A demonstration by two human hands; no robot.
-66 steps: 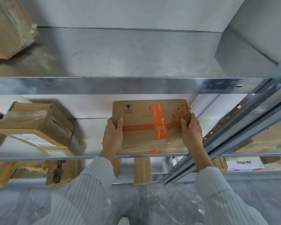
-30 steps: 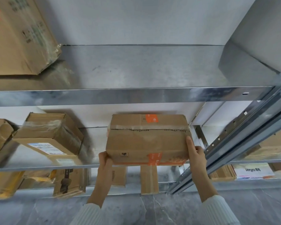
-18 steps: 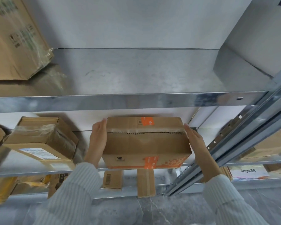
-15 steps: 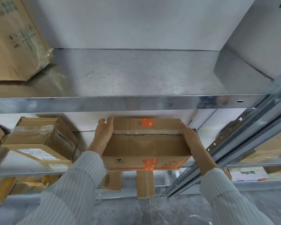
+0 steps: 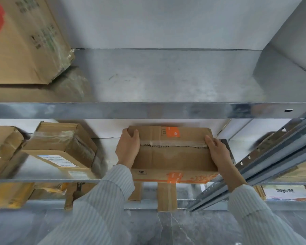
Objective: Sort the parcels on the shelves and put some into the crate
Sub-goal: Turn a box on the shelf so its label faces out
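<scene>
As the left hand (image 5: 128, 149) and right hand (image 5: 218, 153) clasp a parcel (image 5: 171, 157) by its ends on the shelf (image 5: 42, 181), sorting likely next needs a level lift.

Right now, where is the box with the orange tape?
Head view, centre: the orange-taped box rests on the middle shelf, held at its ends by the left hand and right hand, right of the plastic-wrapped box.

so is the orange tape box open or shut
Shut: the box has its flaps flat, meeting at a clear-taped seam. Whether the tape is cut, cannot tell.
</scene>
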